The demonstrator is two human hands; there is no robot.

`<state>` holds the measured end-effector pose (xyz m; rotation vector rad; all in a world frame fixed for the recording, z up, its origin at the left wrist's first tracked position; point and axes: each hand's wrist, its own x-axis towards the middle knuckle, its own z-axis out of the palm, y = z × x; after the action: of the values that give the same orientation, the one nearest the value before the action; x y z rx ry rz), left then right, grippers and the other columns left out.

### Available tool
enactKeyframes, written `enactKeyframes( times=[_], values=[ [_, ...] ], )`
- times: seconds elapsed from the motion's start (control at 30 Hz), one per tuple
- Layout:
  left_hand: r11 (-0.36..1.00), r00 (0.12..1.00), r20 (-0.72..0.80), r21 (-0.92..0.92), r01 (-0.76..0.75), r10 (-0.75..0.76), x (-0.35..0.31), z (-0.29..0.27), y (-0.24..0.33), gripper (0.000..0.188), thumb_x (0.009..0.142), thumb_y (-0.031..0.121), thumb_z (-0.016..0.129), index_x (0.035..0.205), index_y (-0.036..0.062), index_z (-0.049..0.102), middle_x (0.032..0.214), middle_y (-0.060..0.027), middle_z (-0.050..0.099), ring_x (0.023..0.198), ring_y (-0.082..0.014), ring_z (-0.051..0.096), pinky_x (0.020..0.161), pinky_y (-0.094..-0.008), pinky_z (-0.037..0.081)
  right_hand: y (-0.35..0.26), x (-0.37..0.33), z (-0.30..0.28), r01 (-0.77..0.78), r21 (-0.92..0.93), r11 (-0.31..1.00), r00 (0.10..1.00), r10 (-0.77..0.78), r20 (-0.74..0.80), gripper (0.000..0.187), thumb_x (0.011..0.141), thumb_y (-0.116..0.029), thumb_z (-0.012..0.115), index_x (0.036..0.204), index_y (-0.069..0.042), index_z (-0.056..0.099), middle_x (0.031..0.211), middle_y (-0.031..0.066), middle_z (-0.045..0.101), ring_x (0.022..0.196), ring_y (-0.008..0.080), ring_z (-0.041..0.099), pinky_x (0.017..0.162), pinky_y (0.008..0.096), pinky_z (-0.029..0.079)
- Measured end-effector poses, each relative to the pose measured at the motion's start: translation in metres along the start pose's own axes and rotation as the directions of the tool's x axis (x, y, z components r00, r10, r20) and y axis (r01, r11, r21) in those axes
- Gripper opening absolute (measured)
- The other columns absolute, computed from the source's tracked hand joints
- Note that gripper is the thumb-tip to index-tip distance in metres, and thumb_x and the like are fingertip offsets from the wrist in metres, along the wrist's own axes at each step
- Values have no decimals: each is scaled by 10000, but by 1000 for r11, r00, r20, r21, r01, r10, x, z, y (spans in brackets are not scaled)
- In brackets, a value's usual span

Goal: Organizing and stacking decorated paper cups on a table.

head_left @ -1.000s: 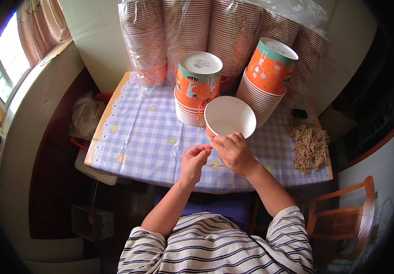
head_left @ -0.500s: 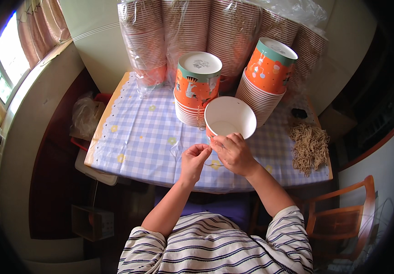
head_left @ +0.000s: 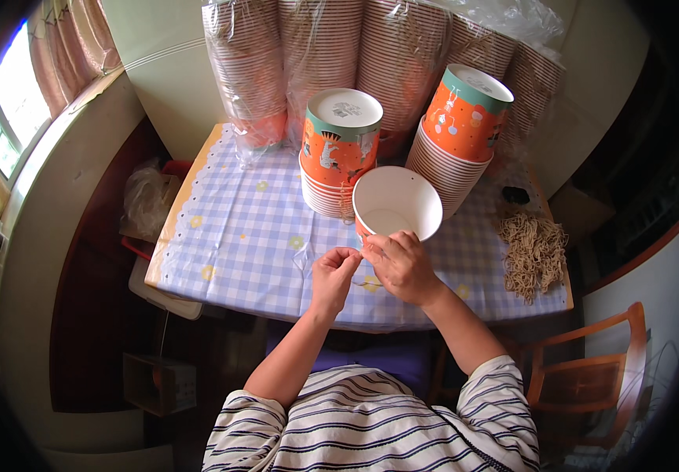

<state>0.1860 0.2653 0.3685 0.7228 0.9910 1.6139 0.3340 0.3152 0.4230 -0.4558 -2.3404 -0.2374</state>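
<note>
A single paper bucket (head_left: 394, 193), white inside and orange outside, stands tilted with its mouth toward me near the middle of the table. At its near rim, my right hand (head_left: 406, 267) is closed in a pinch on a thin tan cord. My left hand (head_left: 334, 275), just to the left, has thumb and forefinger pinched together on the same cord. A short length of the cord (head_left: 371, 284) hangs below my fingers; its ends are hidden. Behind the bucket stands an upside-down stack of orange and green paper buckets (head_left: 339, 161), with loops of cord (head_left: 347, 206) at its side.
Another upside-down bucket stack (head_left: 457, 149) leans at the right. Tall plastic-wrapped bucket stacks (head_left: 323, 55) line the back. A tangled heap of tan cords (head_left: 534, 256) and a small black object (head_left: 515, 194) lie on the right of the checked tablecloth (head_left: 253, 236). A wooden chair (head_left: 583, 377) stands at lower right.
My right hand has shifted very slightly at the bucket's rim. The left hand's pinch and the stacks look the same.
</note>
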Motion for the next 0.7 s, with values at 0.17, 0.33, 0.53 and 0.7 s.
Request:
enactKeyframes(
  times=[0.17,0.33,0.53,0.7],
  values=[
    [986,994,-20,-136,100,-103,3,-4,-4,91,833,106,624,841,15,628,690,23,562,548,-27,433,492,-164,330,-10,-4,-5,-127,35,991,988,130,-83,300,670,-9,664,964,-71,658,987,29,586,808,215,538,749,361,435],
    [907,946,32,-275,320,-324,4,-2,0,86,838,113,590,775,56,574,576,23,463,463,-60,361,464,-214,297,-20,-22,7,-311,270,911,922,358,-149,209,738,-11,645,944,-41,651,827,49,598,693,193,565,639,305,457],
    [853,896,116,-277,443,-428,5,-6,-2,68,824,119,603,792,61,589,580,21,467,456,-51,373,429,-188,308,-24,-38,33,-658,733,173,558,765,321,194,867,-144,617,1009,-14,638,839,16,639,642,71,552,548,240,434],
    [850,874,121,-202,487,-471,5,-9,-4,77,823,128,602,786,62,592,580,18,467,444,-53,361,422,-197,308,-25,-35,40,-461,829,-315,452,721,525,185,906,-200,587,986,-52,663,847,-43,640,612,36,472,567,197,392]
  ],
)
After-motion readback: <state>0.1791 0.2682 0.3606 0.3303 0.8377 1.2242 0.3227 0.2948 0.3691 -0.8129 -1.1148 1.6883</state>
